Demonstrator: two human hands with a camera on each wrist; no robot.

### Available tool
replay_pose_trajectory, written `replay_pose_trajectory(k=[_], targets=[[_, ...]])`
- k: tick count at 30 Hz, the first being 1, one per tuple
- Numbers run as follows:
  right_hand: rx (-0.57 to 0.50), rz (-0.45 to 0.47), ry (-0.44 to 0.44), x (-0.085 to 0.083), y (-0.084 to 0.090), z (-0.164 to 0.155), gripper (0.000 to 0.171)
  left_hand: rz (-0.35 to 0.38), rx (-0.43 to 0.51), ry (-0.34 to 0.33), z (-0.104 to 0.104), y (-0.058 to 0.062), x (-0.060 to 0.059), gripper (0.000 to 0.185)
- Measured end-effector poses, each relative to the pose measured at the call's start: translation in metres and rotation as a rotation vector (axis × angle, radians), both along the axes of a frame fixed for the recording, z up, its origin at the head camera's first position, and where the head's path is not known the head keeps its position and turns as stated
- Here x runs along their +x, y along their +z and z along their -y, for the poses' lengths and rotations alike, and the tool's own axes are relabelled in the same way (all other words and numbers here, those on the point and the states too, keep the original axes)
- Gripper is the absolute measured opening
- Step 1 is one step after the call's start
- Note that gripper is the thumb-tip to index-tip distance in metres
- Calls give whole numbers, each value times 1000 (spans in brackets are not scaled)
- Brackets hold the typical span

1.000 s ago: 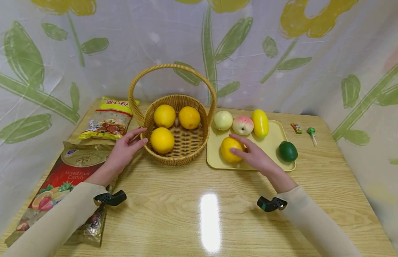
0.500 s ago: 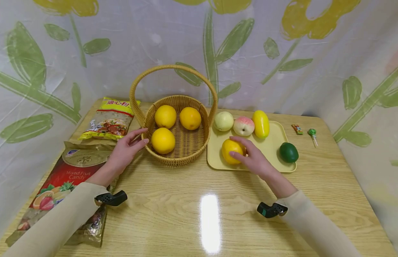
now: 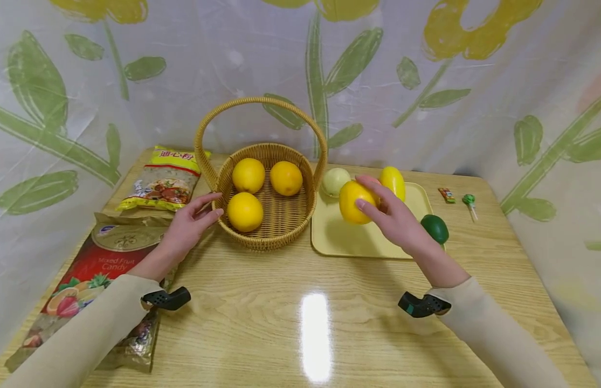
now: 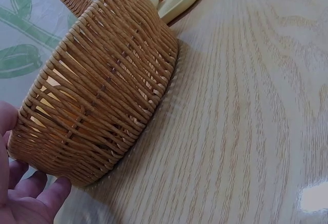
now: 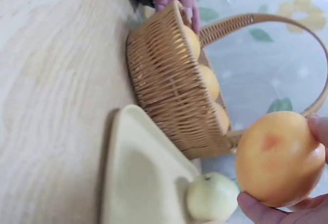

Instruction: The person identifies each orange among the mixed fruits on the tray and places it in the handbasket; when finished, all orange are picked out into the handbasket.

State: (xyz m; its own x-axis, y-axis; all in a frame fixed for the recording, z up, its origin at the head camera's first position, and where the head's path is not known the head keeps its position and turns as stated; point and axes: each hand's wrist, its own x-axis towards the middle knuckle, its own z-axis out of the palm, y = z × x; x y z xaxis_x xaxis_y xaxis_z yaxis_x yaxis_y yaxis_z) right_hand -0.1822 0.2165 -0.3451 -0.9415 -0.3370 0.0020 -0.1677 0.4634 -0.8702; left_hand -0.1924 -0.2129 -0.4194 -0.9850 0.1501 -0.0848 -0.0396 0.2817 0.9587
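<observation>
**Right hand lifts an orange over the tray; left hand rests at the basket**

The right hand point(image 3: 394, 218) grips an orange point(image 3: 354, 201), fingers and thumb curled round it, holding it in the air above the yellow tray point(image 3: 351, 240), well clear of the tray's floor. The orange sits at about 3 o'clock from the basket point(image 3: 281, 226), just beside its rim.

The left hand point(image 3: 190, 225) lies at about 9 o'clock from the basket, fingers nearly straight and relaxed, fingertips at the wicker wall; it holds nothing. Whether they press the wall or only brush it I cannot tell.

The head view shows three oranges point(image 3: 245, 211) inside the basket, a pale apple point(image 3: 335, 180) and a yellow fruit point(image 3: 393, 182) at the tray's far edge, a green fruit point(image 3: 434, 228) at the tray's right end, and two snack bags point(image 3: 161, 180) on the bench point(image 3: 281, 323) at the left.

The right wrist view shows what the head view hides: the orange's underside with a reddish blotch, the thumb beneath it, and the pale apple below. The left wrist view shows the basket's woven wall close up, with the left hand's fingers point(image 4: 48, 196) at its base.
</observation>
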Motion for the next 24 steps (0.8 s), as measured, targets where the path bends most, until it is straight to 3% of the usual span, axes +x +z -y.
replay_pose_trajectory(k=[5,10,19,24], targets=[[14,-10,55,-6,22,10,54,1,-21,1,1,1,0,65],[58,-94,128,-15,40,28,53,6,-27,0,1,1,0,65],[248,-246,211,-30,62,67,50,19,-28,6,1,3,0,65],[285,-197,229,-31,63,79,51,15,-23,1,1,4,1,65]])
